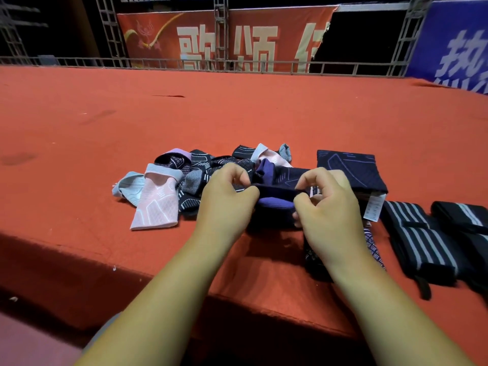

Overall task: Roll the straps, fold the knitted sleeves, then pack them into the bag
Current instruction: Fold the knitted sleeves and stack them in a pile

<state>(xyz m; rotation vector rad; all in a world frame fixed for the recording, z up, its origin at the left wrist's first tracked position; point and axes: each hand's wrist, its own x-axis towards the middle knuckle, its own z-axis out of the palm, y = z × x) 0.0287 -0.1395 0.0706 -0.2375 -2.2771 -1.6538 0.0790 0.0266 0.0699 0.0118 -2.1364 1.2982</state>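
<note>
Now both hands pinch one navy sleeve (280, 191) between them, just above the red carpeted surface (237, 114). Left hand (227, 199) grips its left end, thumb and curled fingers closed on the fabric. Right hand (331, 207) grips the right end the same way. Purple cuff (274, 205) shows under the dark band, between the two thumbs. Left of and beyond the left hand is a loose pile of sleeves (200, 175), mostly dark patterned, with a pink sleeve (155, 204) and a pale blue sleeve (129, 188) on its far-left side. Just beyond the right hand a folded sleeve (351, 170) lies flat, a white label (373, 207) sticking out by the knuckles. Under the right wrist is a checked sleeve (315, 257), partly hidden. Right of the right hand is a striped strap (420, 241), bundled, with a second strap (467, 220) just beside it, cut by the frame edge.
</note>
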